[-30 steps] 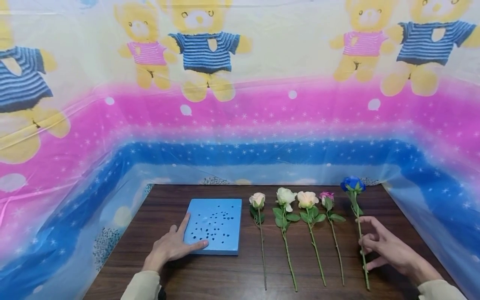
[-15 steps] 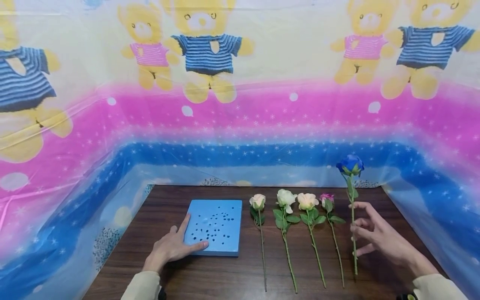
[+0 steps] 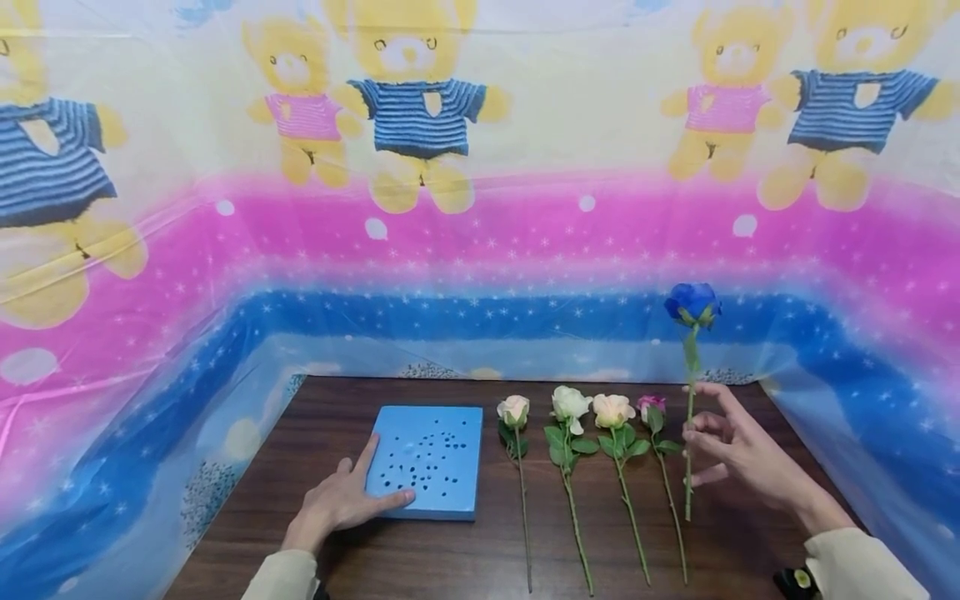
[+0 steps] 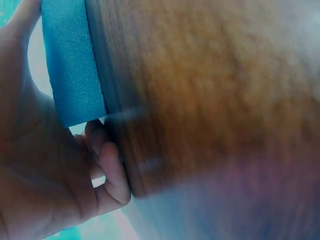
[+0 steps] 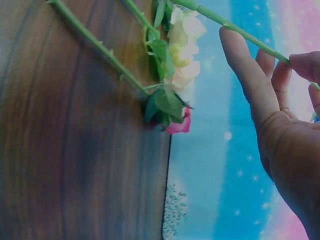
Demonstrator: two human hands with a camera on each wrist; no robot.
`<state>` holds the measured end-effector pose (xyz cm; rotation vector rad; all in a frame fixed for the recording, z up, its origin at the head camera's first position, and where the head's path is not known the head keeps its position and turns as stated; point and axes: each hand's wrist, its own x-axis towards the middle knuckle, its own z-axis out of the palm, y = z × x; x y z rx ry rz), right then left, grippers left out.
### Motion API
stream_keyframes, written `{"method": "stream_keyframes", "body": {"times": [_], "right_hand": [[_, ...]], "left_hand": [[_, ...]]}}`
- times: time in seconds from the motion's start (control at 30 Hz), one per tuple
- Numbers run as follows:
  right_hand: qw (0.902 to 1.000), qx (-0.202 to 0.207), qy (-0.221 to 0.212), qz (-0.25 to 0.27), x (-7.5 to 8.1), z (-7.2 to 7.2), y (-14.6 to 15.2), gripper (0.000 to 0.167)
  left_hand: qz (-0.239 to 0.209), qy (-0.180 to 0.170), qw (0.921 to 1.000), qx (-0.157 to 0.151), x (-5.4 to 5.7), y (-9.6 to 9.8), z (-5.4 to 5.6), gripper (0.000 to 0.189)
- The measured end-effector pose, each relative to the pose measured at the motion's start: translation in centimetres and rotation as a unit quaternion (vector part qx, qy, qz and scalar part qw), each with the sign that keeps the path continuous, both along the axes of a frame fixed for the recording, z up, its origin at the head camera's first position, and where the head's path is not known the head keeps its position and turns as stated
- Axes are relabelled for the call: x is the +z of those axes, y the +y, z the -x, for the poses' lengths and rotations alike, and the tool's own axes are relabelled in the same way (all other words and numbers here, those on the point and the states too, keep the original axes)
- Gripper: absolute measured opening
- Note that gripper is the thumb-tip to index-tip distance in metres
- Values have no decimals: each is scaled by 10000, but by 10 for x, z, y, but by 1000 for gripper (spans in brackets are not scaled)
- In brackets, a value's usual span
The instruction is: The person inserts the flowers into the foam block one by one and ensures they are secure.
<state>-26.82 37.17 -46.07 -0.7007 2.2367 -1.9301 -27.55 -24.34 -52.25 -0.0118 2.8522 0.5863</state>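
Observation:
A light blue foam block (image 3: 461, 467) with several small holes lies on the table. My left hand (image 3: 337, 500) rests at its near left corner, thumb across the top and index finger along the left side. In the left wrist view the block's blue side (image 4: 72, 65) stands beside the palm. My right hand (image 3: 753, 454) pinches the green stem of a blue artificial rose (image 3: 693, 304), held upright above the table with its bloom on top. The stem's lower end hangs free below the fingers. In the right wrist view the stem (image 5: 240, 31) crosses the fingertips.
Between block and right hand lie a pale cream rose (image 3: 513, 410), a white rose (image 3: 572, 405), a peach rose (image 3: 613, 410) and a magenta rose (image 3: 651, 408), stems toward me. Behind the dark wood table (image 3: 337, 567) hangs a bear-print cloth (image 3: 540, 308).
My right hand has lifted the blue rose and carried it leftward, close to the magenta rose, turning it more upright. The left hand stays on the foam block.

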Motion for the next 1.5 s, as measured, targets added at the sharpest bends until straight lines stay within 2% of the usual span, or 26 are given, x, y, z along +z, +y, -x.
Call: {"method": "stream_keyframes", "body": {"times": [0.2, 0.4, 0.83, 1.13, 1.5], "right_hand": [[9999, -50, 53, -86, 8, 11, -15, 65], [9995, -31, 248, -182, 23, 26, -37, 65], [9993, 1, 299, -208, 51, 50, -105, 65], [9991, 130, 372, -140, 61, 59, -139, 61], [9968, 217, 743, -196, 69, 75, -187, 59]], "left_hand": [[48, -17, 10000, -50, 0, -1, -1, 137], [56, 5, 10000, -47, -1, -2, 0, 137], [43, 79, 9999, -73, -1, -2, 1, 136], [27, 67, 9999, -72, 0, 0, 0, 137], [30, 86, 9999, -56, 0, 1, 0, 137]]}}
